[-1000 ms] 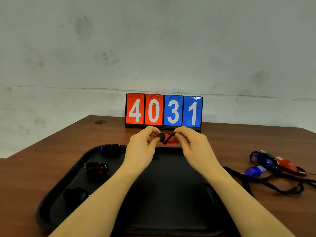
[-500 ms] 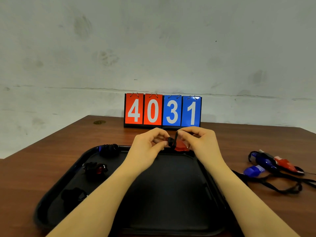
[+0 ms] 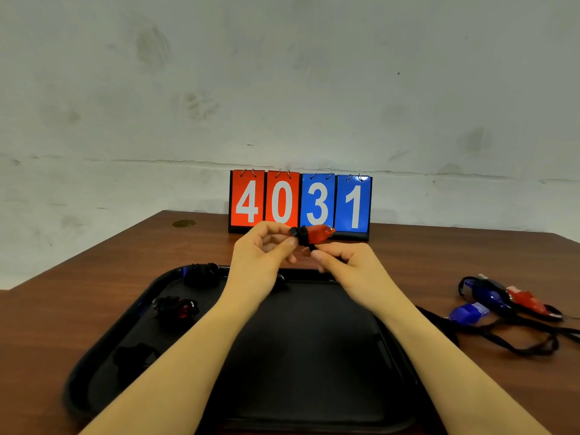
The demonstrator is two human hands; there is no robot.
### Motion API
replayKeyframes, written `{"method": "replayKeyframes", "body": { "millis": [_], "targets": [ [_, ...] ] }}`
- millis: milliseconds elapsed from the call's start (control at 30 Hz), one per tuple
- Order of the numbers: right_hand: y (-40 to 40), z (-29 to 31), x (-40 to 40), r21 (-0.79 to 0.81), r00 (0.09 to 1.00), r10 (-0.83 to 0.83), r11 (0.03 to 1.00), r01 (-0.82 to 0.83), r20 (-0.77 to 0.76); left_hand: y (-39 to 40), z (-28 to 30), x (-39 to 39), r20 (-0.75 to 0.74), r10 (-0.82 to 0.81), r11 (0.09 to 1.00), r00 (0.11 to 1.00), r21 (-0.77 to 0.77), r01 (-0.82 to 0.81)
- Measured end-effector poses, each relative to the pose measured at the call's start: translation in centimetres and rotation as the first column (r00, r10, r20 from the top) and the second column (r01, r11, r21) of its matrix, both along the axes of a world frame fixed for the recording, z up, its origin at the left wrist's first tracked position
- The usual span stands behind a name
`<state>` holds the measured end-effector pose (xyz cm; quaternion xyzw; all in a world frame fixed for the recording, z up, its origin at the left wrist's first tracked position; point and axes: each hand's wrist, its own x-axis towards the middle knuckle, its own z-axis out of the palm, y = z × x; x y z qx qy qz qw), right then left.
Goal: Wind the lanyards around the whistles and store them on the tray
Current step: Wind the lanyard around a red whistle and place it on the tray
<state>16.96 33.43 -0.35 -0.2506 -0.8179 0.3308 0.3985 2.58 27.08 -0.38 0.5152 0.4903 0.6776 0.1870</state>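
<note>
- Left hand (image 3: 263, 255) pinches red whistle (image 3: 317, 233), now raised clear of the tray (image 3: 314, 356).
- Right hand (image 3: 348, 262) pinches the lanyard (image 3: 303, 237) end; winding looks nearly finished.

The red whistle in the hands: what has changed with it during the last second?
The red whistle came out from behind the fingers, rose a little and now shows above them. The left hand holds its wrapped end; the right hand dropped below it, pinching the lanyard. The tray and the loose whistles stayed put.
</note>
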Motion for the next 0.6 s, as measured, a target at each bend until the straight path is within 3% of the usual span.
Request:
{"method": "replayKeyframes", "body": {
  "millis": [133, 433, 500, 600],
  "targets": [
    [-0.18, 0.12, 0.09, 0.023, 0.996, 0.028, 0.999, -0.030, 0.081, 0.28, -0.15, -0.22, -0.017, 0.073, 0.997, 0.997, -0.038, -0.074],
    [-0.46, 0.86, 0.82, -0.092, 0.988, 0.152, 0.984, -0.155, -0.042, 0.95, -0.58, -0.82, -0.159, 0.223, 0.965, 0.962, -0.106, -0.242],
    [-0.54, 0.72, 0.61, 0.010, 0.994, 0.104, 0.995, -0.104, -0.022, 1.06, -0.70, -0.96, -0.204, 0.251, 0.955, 0.946, -0.105, -0.276],
    [-0.21, 0.12, 0.13, 0.396, 0.993, -0.107, 0.915, 0.079, 0.050, 0.99, -0.79, -0.84, -0.286, 0.250, 0.954, 0.925, -0.091, -0.286]
  ]
}}
